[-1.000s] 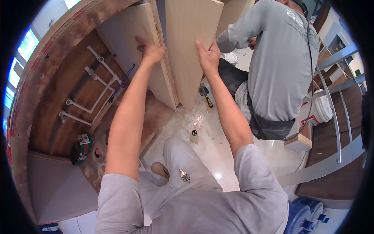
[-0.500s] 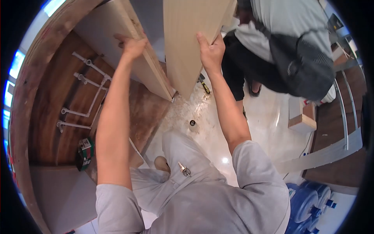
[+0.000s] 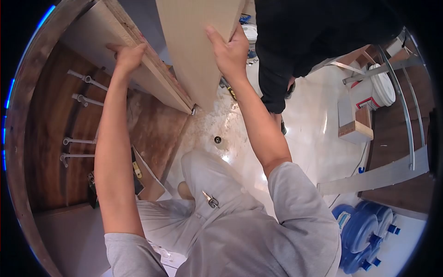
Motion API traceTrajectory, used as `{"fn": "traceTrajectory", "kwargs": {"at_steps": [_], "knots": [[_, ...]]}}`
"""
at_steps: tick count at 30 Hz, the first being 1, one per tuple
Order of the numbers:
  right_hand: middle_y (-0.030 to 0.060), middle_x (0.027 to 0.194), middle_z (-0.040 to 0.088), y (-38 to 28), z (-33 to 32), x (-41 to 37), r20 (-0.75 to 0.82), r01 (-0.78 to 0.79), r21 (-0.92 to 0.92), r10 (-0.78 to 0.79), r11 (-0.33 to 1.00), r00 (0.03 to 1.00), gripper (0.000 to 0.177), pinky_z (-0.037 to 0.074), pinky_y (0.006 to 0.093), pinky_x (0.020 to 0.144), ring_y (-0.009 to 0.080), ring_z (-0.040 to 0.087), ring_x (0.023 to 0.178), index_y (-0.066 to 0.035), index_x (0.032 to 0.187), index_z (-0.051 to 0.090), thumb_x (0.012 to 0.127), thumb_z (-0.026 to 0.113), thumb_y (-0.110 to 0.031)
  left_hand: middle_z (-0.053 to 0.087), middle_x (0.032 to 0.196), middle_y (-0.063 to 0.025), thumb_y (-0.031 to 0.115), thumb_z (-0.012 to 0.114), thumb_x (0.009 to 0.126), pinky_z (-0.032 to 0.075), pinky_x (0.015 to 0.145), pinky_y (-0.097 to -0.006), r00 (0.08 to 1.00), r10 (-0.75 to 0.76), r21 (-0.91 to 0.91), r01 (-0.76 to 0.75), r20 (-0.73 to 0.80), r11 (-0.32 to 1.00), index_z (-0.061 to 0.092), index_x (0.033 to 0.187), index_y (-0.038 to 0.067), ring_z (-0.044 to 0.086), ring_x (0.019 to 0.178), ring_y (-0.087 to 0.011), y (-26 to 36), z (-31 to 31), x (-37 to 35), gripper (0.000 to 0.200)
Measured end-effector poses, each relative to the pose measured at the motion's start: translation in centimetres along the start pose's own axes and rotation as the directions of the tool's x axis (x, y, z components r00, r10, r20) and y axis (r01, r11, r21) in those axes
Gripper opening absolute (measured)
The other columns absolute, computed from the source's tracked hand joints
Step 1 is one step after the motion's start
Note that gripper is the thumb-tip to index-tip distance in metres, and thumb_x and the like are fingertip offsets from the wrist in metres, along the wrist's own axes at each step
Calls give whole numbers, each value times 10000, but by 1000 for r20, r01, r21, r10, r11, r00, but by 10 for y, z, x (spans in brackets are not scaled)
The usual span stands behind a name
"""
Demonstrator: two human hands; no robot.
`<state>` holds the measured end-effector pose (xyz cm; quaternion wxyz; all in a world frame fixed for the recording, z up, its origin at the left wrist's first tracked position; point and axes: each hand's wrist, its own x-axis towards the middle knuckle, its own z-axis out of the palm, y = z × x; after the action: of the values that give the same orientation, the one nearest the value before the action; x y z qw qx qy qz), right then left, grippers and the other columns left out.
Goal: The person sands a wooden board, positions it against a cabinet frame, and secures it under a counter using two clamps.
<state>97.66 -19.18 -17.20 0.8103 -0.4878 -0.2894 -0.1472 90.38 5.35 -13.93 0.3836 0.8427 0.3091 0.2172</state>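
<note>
My left hand (image 3: 129, 57) is closed over the edge of an upright cabinet panel (image 3: 154, 69), its fingers on the panel's pale side. My right hand (image 3: 232, 53) grips the right edge of a light wood-grain board (image 3: 191, 41), thumb flat on the front face and fingers hidden behind. The board stands upright, slightly tilted, its lower end close to the foot of the cabinet panel. A yellow-and-black hand tool (image 3: 229, 88) lies on the floor partly behind the board. On the dusty floor below stands a small dark-topped cylindrical object (image 3: 218, 140).
Another person in dark trousers (image 3: 286, 51) stands just right of the board. White pipes (image 3: 83, 141) run along the brown cabinet interior at left. A white bucket (image 3: 382, 85), a box-like wooden piece (image 3: 355, 129), a metal frame (image 3: 383, 177) and blue water bottles (image 3: 355, 233) are at right.
The other person has shifted, with dark clothing now filling the upper right and the bucket more exposed. Both hands and the board appear further left in view, with the same grips.
</note>
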Motion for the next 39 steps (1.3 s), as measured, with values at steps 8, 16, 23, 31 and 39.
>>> {"fn": "traceTrajectory", "kwargs": {"at_steps": [8, 16, 23, 31, 39], "knots": [[97, 929, 675, 22, -12, 15, 32, 15, -52, -13, 999, 999, 306, 490, 276, 747, 136, 625, 828, 29, 1055, 571, 822, 685, -133, 436, 1271, -257, 236, 622, 815, 512, 826, -397, 997, -4, 71, 10, -80, 997, -343, 1291, -84, 547, 1081, -299, 13, 3, -10, 1122], [100, 953, 669, 9, -14, 16, 14, -7, -112, 8, 994, 1000, 290, 488, 275, 759, 138, 622, 847, 33, 1049, 568, 827, 678, -117, 459, 1249, -250, 249, 612, 825, 515, 795, -377, 994, 47, 130, -33, -103, 991, -172, 1345, -127, 551, 1070, -285, -8, 5, 6, 1014], [98, 962, 665, 13, -17, 16, 17, -36, -37, 37, 999, 999, 301, 486, 269, 763, 139, 620, 856, 27, 1073, 561, 827, 673, -105, 506, 1184, -229, 268, 610, 823, 513, 762, -359, 984, 94, 157, -70, -150, 985, 181, 1343, -136, 574, 1023, -265, -24, 8, 17, 785], [97, 963, 671, 26, -11, 17, -27, -27, -39, 26, 999, 999, 313, 484, 276, 776, 137, 619, 865, 30, 1069, 569, 816, 678, -120, 574, 1104, -181, 292, 597, 831, 513, 765, -360, 991, 116, 152, -104, -74, 983, 479, 1187, -103, 588, 993, -245, -16, 6, 14, 544], [138, 943, 683, 43, 15, 21, -2, -27, -47, 27, 999, 1000, 329, 490, 296, 781, 170, 644, 858, 35, 1052, 580, 791, 678, -139, 557, 1136, -196, 281, 596, 837, 517, 783, -379, 992, 93, 105, -83, -88, 991, 425, 1231, -104, 590, 995, -256, -35, 9, 30, 576]]}}
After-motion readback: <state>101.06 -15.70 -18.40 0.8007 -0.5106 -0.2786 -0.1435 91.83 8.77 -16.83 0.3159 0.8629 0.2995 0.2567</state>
